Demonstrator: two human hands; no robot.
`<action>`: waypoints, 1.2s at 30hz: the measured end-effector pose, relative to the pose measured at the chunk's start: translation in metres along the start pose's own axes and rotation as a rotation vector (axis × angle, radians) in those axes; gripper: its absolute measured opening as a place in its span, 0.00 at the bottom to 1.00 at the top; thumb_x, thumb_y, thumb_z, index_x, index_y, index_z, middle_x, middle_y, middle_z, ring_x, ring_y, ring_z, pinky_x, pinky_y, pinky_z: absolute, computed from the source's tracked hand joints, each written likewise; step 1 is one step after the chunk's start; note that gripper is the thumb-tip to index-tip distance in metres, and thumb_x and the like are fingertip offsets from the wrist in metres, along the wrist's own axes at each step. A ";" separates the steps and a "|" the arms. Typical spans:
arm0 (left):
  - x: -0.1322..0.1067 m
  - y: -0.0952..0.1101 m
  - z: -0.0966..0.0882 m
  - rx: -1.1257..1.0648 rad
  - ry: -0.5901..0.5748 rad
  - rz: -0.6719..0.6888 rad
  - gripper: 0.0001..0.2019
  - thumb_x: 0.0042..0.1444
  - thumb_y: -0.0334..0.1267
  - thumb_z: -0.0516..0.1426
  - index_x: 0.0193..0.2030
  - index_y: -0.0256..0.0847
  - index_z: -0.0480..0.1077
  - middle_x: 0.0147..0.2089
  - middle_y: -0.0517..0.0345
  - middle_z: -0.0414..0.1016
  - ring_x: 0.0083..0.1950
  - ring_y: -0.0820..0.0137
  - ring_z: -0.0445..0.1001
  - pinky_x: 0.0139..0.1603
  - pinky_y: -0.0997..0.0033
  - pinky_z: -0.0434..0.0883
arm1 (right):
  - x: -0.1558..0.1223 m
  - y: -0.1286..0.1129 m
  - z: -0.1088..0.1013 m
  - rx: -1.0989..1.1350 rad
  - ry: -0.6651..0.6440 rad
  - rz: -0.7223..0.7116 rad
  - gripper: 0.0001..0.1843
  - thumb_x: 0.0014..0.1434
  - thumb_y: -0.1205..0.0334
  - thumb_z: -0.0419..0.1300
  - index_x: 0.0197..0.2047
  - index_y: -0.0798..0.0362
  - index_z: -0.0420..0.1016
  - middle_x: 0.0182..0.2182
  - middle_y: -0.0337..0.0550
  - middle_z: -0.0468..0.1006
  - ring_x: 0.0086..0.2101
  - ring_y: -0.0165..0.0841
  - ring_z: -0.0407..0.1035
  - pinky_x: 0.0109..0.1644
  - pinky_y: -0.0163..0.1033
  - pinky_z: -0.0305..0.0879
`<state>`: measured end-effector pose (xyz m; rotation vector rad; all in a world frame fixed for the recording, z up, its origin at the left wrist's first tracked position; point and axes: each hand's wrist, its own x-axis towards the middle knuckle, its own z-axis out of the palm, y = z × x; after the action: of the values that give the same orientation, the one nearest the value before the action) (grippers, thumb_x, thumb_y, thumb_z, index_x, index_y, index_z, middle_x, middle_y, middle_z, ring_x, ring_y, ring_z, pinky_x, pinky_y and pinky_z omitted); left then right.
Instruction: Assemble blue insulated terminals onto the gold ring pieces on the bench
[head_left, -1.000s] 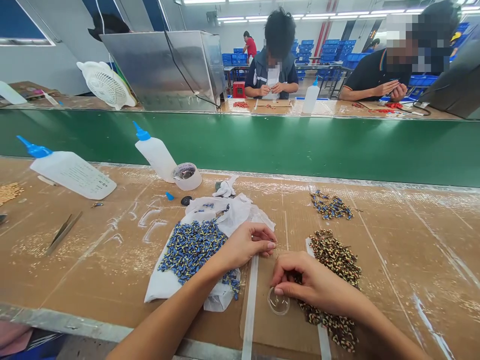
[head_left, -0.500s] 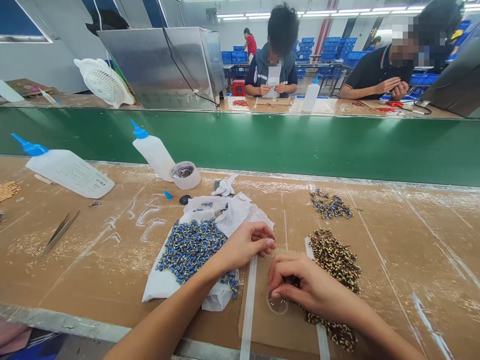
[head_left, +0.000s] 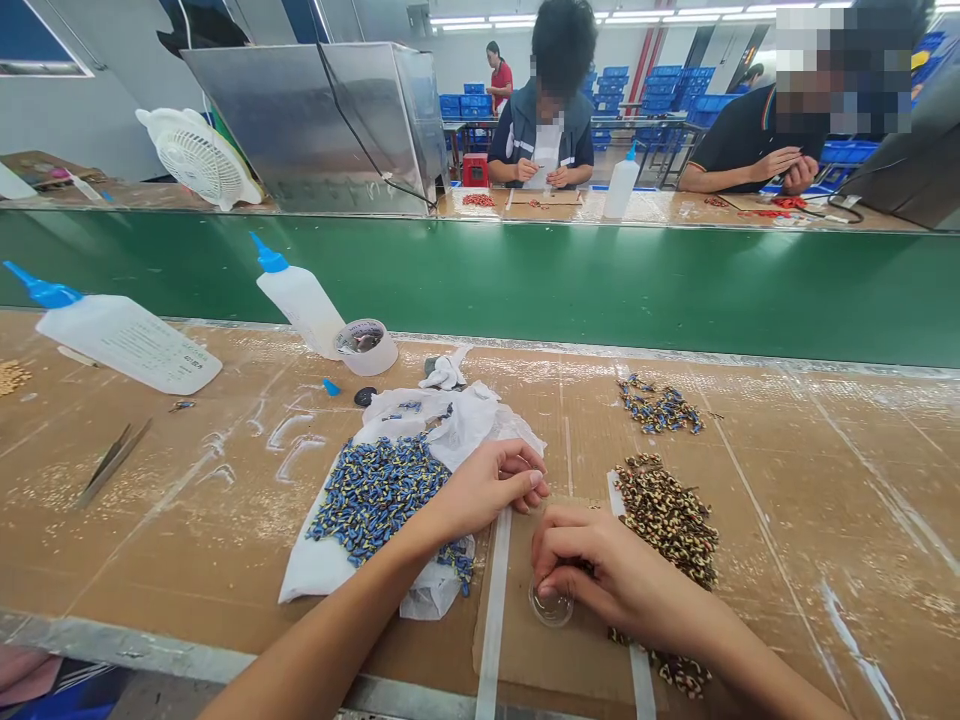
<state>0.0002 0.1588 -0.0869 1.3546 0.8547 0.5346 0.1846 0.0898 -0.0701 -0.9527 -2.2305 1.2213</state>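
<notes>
My left hand (head_left: pixel 504 485) is closed, thumb against the curled fingers, near the right edge of a heap of small blue-and-yellow pieces (head_left: pixel 382 490) lying on white cloth (head_left: pixel 319 572). Whatever it pinches is too small to make out. Lower and to the right, my right hand (head_left: pixel 600 560) has thumb and fingertips pinched together over a small clear round dish (head_left: pixel 551 606). The dish stands on a cardboard pad (head_left: pixel 559 655) with white tape strips. Behind that hand, and partly hidden by it, spreads a pile of dark-and-cream small pieces (head_left: pixel 667 515).
Farther back lies a smaller group of blue-and-dark pieces (head_left: pixel 660 405). Tweezers (head_left: pixel 114 465), two blue-tipped bottles (head_left: pixel 131 340) and a tape roll (head_left: pixel 366 346) are to the left. Beyond the green strip (head_left: pixel 480 280), two people work at the opposite bench.
The whole scene has shifted slightly left in view. Both hands keep nearly the same pose, the right one still over the clear dish.
</notes>
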 end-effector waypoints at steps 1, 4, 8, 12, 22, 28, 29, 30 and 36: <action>0.000 0.000 0.000 0.001 0.000 0.000 0.07 0.57 0.39 0.57 0.38 0.37 0.69 0.34 0.53 0.78 0.31 0.72 0.73 0.33 0.73 0.69 | 0.000 0.000 0.000 -0.008 0.007 0.007 0.07 0.61 0.68 0.58 0.31 0.53 0.71 0.32 0.38 0.73 0.36 0.30 0.66 0.42 0.34 0.61; 0.000 0.000 0.000 0.007 0.000 0.002 0.07 0.58 0.38 0.57 0.38 0.36 0.69 0.34 0.52 0.78 0.31 0.72 0.73 0.33 0.72 0.70 | 0.001 -0.001 0.000 -0.019 0.006 0.016 0.07 0.61 0.68 0.58 0.30 0.53 0.71 0.32 0.38 0.73 0.36 0.31 0.66 0.42 0.35 0.61; 0.000 -0.001 0.000 0.004 -0.006 -0.003 0.07 0.57 0.39 0.58 0.37 0.36 0.70 0.34 0.52 0.78 0.32 0.71 0.74 0.33 0.72 0.70 | 0.000 -0.002 0.000 -0.008 -0.012 0.022 0.06 0.61 0.68 0.58 0.31 0.53 0.71 0.31 0.38 0.74 0.35 0.30 0.67 0.41 0.34 0.61; -0.001 0.000 0.000 0.007 -0.009 -0.020 0.08 0.55 0.39 0.60 0.36 0.36 0.70 0.32 0.54 0.78 0.30 0.72 0.73 0.32 0.74 0.69 | 0.001 -0.001 0.001 0.018 -0.007 0.021 0.06 0.60 0.69 0.59 0.31 0.53 0.71 0.32 0.37 0.74 0.35 0.30 0.67 0.41 0.33 0.61; -0.001 -0.001 0.000 -0.002 -0.043 -0.026 0.08 0.50 0.37 0.63 0.32 0.36 0.70 0.25 0.63 0.71 0.25 0.76 0.67 0.28 0.76 0.67 | 0.000 0.000 0.001 0.065 -0.004 0.036 0.07 0.60 0.69 0.59 0.30 0.53 0.72 0.31 0.36 0.75 0.35 0.29 0.68 0.41 0.33 0.62; -0.001 0.000 0.001 -0.015 -0.030 -0.020 0.07 0.50 0.36 0.63 0.31 0.35 0.69 0.22 0.64 0.69 0.24 0.76 0.66 0.27 0.77 0.65 | 0.000 0.000 -0.001 0.068 -0.020 0.003 0.07 0.60 0.70 0.60 0.30 0.53 0.73 0.32 0.37 0.75 0.36 0.29 0.69 0.43 0.33 0.62; -0.001 0.000 0.001 -0.017 -0.031 -0.021 0.07 0.50 0.36 0.63 0.31 0.35 0.69 0.22 0.64 0.68 0.24 0.76 0.66 0.27 0.76 0.65 | 0.000 0.000 -0.002 0.074 -0.023 0.004 0.07 0.60 0.70 0.59 0.30 0.53 0.73 0.32 0.37 0.76 0.36 0.29 0.69 0.42 0.33 0.62; -0.001 0.000 0.001 -0.016 -0.032 -0.020 0.07 0.50 0.36 0.62 0.31 0.35 0.69 0.22 0.64 0.68 0.24 0.76 0.66 0.28 0.76 0.65 | 0.000 0.000 -0.002 0.079 -0.021 0.006 0.07 0.60 0.69 0.59 0.30 0.53 0.73 0.32 0.37 0.76 0.36 0.29 0.69 0.42 0.33 0.62; -0.001 0.003 0.001 0.081 -0.019 0.009 0.06 0.51 0.34 0.61 0.29 0.35 0.69 0.23 0.65 0.67 0.26 0.76 0.65 0.28 0.77 0.62 | 0.000 0.000 -0.007 0.123 0.052 0.067 0.06 0.60 0.66 0.61 0.30 0.53 0.73 0.30 0.36 0.76 0.33 0.29 0.69 0.39 0.34 0.62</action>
<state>0.0005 0.1583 -0.0834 1.4357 0.8624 0.4981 0.1890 0.0937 -0.0662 -1.0062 -2.0734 1.3308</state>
